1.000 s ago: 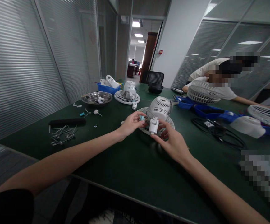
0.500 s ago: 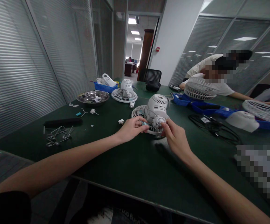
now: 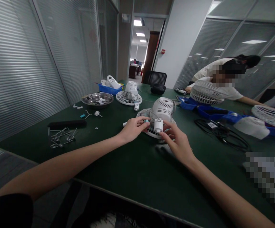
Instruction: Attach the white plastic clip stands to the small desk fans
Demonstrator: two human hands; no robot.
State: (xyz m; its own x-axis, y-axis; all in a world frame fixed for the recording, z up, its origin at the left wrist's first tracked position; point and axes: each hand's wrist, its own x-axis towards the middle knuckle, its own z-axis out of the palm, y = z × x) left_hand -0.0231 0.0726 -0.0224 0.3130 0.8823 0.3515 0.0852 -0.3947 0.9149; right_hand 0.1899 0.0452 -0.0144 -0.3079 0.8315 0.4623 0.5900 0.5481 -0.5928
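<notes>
Between the thumb and fingers of my left hand (image 3: 134, 129) is a small light-blue plastic piece (image 3: 146, 121). My right hand (image 3: 178, 139) has its thumb and fingers on a white plastic neck joint (image 3: 158, 125), whose round end points down. Directly behind the joint stands a white fan motor housing (image 3: 163, 107) on a round fan grille (image 3: 144, 113); whether joint and housing are connected I cannot tell. Partly hidden by my left hand, a small white part (image 3: 124, 124) lies on the table.
To the left are bent metal wires (image 3: 62, 137), a black bar (image 3: 67, 123), a blue piece (image 3: 83, 116) and a metal bowl (image 3: 96, 106). Another fan motor (image 3: 131, 88) stands farther back. Right are black cables (image 3: 222, 133), blue trays (image 3: 207, 111) and a co-worker (image 3: 213, 68) reaching across.
The white neck joint has turned in my right hand, so its round end now faces down instead of toward me. My left hand keeps the light-blue piece. The view has shifted slightly.
</notes>
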